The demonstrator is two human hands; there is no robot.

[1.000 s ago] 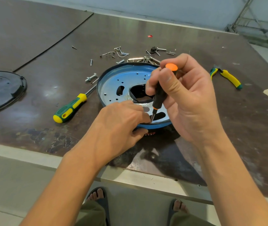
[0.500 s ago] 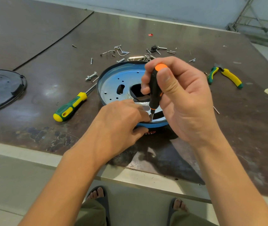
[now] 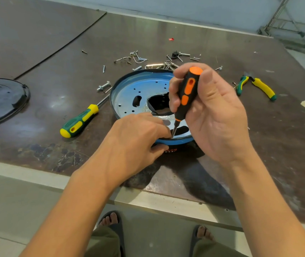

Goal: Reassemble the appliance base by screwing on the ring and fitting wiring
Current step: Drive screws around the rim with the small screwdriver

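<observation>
Nearest you, your feet [image 3: 109, 218] in sandals show below the table [image 3: 277, 154] edge. Just past that edge your left hand [image 3: 135, 145] grips the near rim of the appliance base [image 3: 127, 97]: the fingers are curled over the top of the rim and the thumb presses the outer wall from below. Whether those fingertips also hold a screw, you cannot tell.

The base, a blue metal disc with holes and dark cut-outs, lies flat on the table under both hands. Your right hand [image 3: 218, 117] is closed around the orange screwdriver [image 3: 187, 93], thumb on one side of the black-and-orange handle and fingers wrapped round the other. The tool stands nearly upright, leaning a little, and its tip meets the base right beside your left fingertips, just inside the near rim.

To the left of your left knuckles lies a green screwdriver [image 3: 79, 124], its shaft pointing at the base. Beyond it, a bolt [image 3: 103, 86] sits just outside the rim. Right of your right hand, well apart, lie the pliers [image 3: 259, 86]. Far to the left rests a black cover [image 3: 1, 101]. Beyond your right fingers, past the far rim, loose screws [image 3: 138, 57] are scattered, and farther off lies a small red scrap [image 3: 171, 39].
</observation>
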